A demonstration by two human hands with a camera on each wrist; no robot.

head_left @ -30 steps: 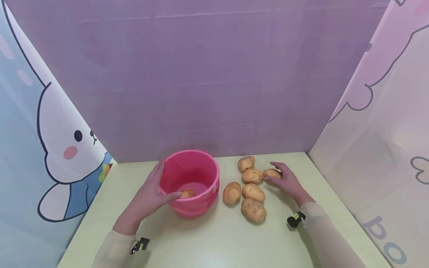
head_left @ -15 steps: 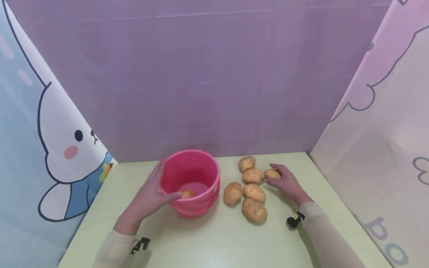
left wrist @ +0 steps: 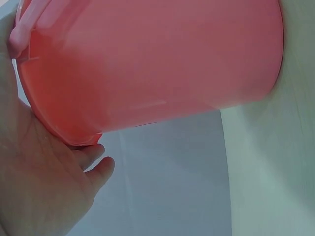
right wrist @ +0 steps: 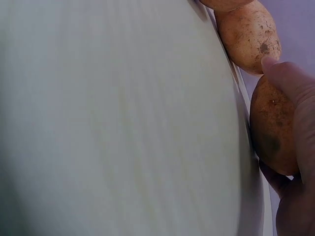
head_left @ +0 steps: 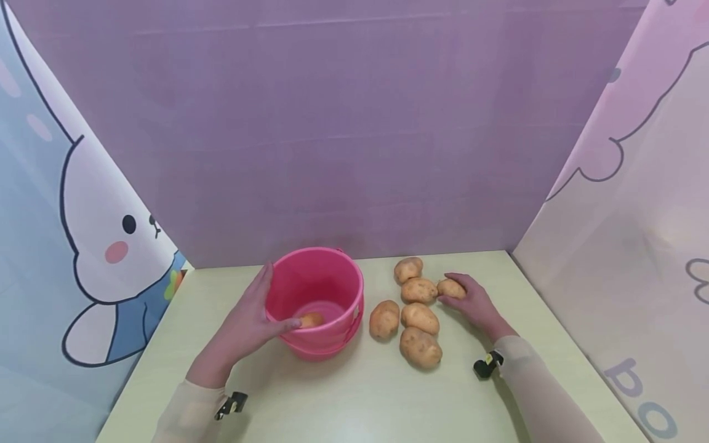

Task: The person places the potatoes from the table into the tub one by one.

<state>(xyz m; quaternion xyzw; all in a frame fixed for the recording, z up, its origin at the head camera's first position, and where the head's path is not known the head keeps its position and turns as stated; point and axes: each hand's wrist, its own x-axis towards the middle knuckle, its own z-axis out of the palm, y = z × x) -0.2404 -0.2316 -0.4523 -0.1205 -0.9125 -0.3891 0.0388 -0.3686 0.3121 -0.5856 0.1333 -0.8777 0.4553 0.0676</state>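
Observation:
A pink bucket [head_left: 321, 342] stands upright on the table, with a potato [head_left: 311, 319] visible at its bottom. My left hand [head_left: 244, 323] holds the bucket's rim on the left, thumb at the near edge and fingers along the far left side. In the left wrist view, fingertips [left wrist: 101, 170] curl past the rim. To the right, my right hand [head_left: 476, 306] grips a potato [head_left: 451, 288] between thumb and fingers. That potato sits low by the tabletop, close against a neighbouring potato [head_left: 418, 290], as the right wrist view shows too.
Between bucket and right hand lie several more potatoes: one at the back [head_left: 408, 270], one beside the bucket [head_left: 384, 320], one in the middle [head_left: 420, 319], and one at the front [head_left: 421, 348]. A purple backdrop [head_left: 360, 154] rises behind the pale table [head_left: 343, 400], with printed side panels.
The right hand's fingers have drawn in around the potato, which has shifted very slightly. My left hand and the bucket have stayed put.

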